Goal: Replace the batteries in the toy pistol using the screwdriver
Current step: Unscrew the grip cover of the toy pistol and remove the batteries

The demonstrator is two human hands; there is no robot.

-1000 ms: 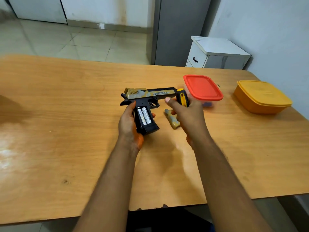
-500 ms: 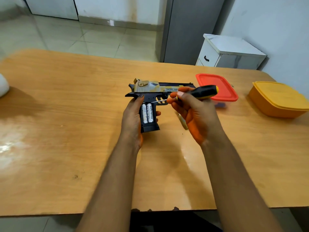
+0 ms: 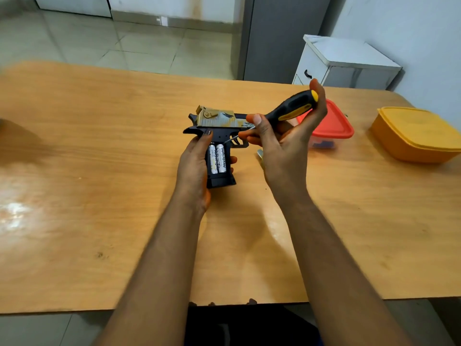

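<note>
At frame centre: toy pistol [image 3: 219,123] held clear of the table [image 3: 99,171], grip pointing down-frame, cover off.
Left hand [image 3: 193,168]: wrapped round the pistol grip from the left, thumb up on the frame.
Batteries [image 3: 217,158]: two cells side by side in the open grip bay, labels facing the camera.
Right hand [image 3: 284,143]: closed round the screwdriver [image 3: 289,109], handle up toward upper right, thin shaft angled down-left.
Tip: at or just beside the top of the right cell; contact not resolvable.
Step, judged: levering the old cells out.
Risk 1: tip skating off the rounded cell under too much force, into the left thumb or fingers close beside the bay.
Risk 2: cell popping free and rolling off; spring contact bent if levered from the wrong end.
Risk 3: pistol twisting in a one-handed hold under side load.
Small part [image 3: 260,154]: on the table just right of the pistol, mostly hidden by the right hand; likely the cover; could get knocked.
Edges: near table edge low in frame, well apart from the work.
Room: bare wood left and below; right side tighter, red-lidded box [image 3: 334,123] just behind the right hand, yellow box [image 3: 414,133] at far right.
</note>
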